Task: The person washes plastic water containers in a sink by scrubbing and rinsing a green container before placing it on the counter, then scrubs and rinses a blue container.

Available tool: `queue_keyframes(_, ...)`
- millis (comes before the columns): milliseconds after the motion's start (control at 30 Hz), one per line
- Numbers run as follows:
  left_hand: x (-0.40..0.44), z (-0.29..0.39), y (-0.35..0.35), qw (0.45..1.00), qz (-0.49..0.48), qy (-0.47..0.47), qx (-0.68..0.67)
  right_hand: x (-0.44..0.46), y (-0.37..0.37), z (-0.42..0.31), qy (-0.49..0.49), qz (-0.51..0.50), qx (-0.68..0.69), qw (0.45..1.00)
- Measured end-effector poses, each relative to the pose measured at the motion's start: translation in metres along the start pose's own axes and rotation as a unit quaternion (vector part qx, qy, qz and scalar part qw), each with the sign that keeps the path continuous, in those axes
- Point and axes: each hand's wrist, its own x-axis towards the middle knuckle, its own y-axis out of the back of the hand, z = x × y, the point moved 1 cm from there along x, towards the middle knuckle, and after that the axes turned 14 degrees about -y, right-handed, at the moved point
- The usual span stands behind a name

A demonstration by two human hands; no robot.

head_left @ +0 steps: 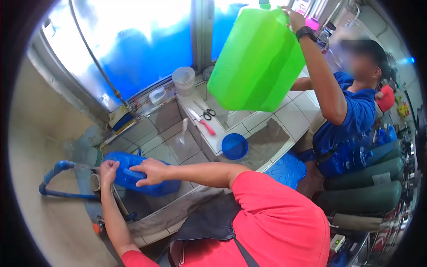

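A blue plastic water jug (162, 187) lies on its side in the tiled basin, its neck end toward the wall pipe. My right hand (152, 171) is closed around the jug's handle, index finger stretched along it. My left hand (108, 171) has its fingers pinched together at the neck end of the jug; what lies between them is hidden. Just left of that hand, a blue pipe (60, 167) bends out from the wall, and a pale round cup-like piece (94, 182) sits below.
A co-worker in a blue shirt (342, 111) holds up a large green container (258, 62) over the tiled ledge. On the ledge are a pink-handled knife (207, 127), scissors (207, 114), a blue bowl (234, 146) and a white bucket (183, 80). A sponge (122, 121) rests by the window.
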Motion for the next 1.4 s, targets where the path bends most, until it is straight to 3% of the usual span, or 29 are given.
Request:
queue_keyframes(133,-0.006,0.031,0.002,0.996,-0.005,-0.069,0.053,0.001,0.005,0.002,0.003,-0.005,0.031,0.999)
queue_keyframes(333,0.000,0.011,-0.005,0.998,-0.049,0.028,0.001,0.000,0.003,0.023,0.005,-0.003,0.067,0.998)
queue_keyframes(400,-0.002,0.012,-0.004,0.997,-0.071,0.033,-0.026,-0.008,0.016,0.013,-0.041,-0.033,0.043,0.998)
queue_keyframes(500,-0.010,0.033,0.003,0.991,-0.072,0.055,-0.102,-0.012,0.019,0.012,-0.051,-0.032,0.047,0.997)
queue_keyframes(733,-0.021,0.027,0.002,0.984,-0.075,0.084,-0.142,-0.005,0.016,0.012,-0.065,-0.082,0.063,0.993)
queue_keyframes(867,-0.028,0.019,0.000,0.982,-0.014,0.099,-0.162,0.002,0.024,0.003,-0.110,-0.138,0.053,0.983)
queue_keyframes(933,-0.034,0.025,0.004,0.976,0.004,0.118,-0.183,0.009,0.025,0.004,-0.079,-0.160,0.018,0.984)
queue_keyframes(1000,-0.037,0.039,0.018,0.943,0.177,0.106,-0.261,0.014,0.025,0.006,-0.086,-0.161,0.010,0.983)
queue_keyframes(1067,-0.027,0.033,0.037,0.918,0.207,0.027,-0.338,0.018,0.022,0.010,-0.099,-0.192,0.029,0.976)
queue_keyframes(1100,-0.023,0.037,0.045,0.921,0.193,0.035,-0.337,0.023,0.021,0.013,-0.109,-0.215,0.053,0.969)
queue_keyframes(1167,-0.015,0.041,0.046,0.920,0.206,0.030,-0.331,0.033,0.014,0.009,-0.093,-0.171,0.049,0.980)
queue_keyframes(1200,-0.005,0.035,0.043,0.889,0.246,0.084,-0.376,0.042,0.007,0.003,-0.095,-0.130,0.047,0.986)
queue_keyframes(1233,-0.004,0.041,0.040,0.876,0.244,0.088,-0.406,0.048,0.000,-0.002,-0.107,-0.058,0.101,0.988)
queue_keyframes(1300,-0.001,0.056,0.033,0.861,0.213,0.106,-0.450,0.068,0.001,-0.025,-0.162,-0.021,0.227,0.960)
queue_keyframes(1333,-0.003,0.061,0.029,0.850,0.192,0.126,-0.473,0.080,-0.009,-0.031,-0.181,0.003,0.356,0.917)
queue_keyframes(1400,0.001,0.040,0.025,0.901,0.182,0.157,-0.361,0.092,-0.003,-0.049,-0.228,-0.069,0.478,0.845)
